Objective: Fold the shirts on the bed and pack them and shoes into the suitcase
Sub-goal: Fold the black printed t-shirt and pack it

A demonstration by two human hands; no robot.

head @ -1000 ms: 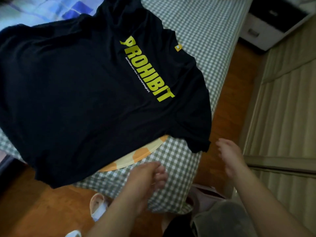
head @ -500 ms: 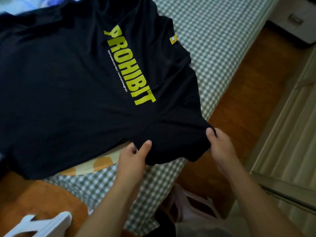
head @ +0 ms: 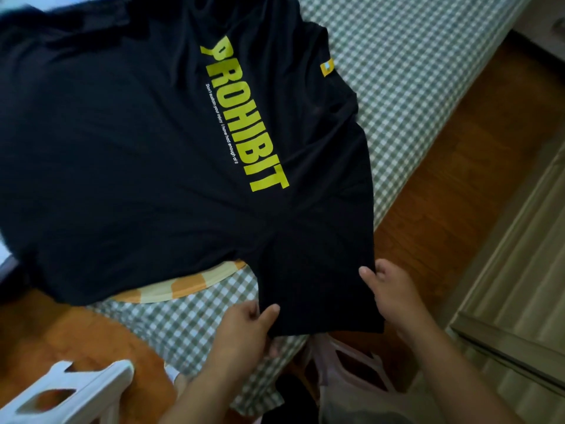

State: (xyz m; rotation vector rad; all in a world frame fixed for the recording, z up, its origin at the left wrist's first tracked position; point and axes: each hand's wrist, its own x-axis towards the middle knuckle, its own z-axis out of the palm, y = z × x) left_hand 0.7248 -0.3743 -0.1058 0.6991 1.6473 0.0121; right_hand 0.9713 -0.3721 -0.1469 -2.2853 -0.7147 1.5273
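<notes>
Item: black shirt (head: 128,142), short-sleeved, spread printed side up across the bed (head: 406,75), hem end hanging over the near-left edge.
Handling: judged light, limp and thin; creases fanning from the near sleeve (head: 318,280) under tension. Not fragile, not slippery. Best taken at sleeve edges, shoulder seams or hem corners, two points at once to keep the cloth flat.
Grip: left hand (head: 244,328) pinching the sleeve's lower corner, thumb on top; right hand (head: 391,289) curled round the sleeve's outer edge.
Markings: large yellow-green "PROHIBIT"; small white line beneath, partly legible, apparently "I have had enough of it"; small yellow tag (head: 326,67) on the far sleeve, wording too small to read.
Underneath: yellow and orange striped cloth (head: 189,286), partly covered.
</notes>
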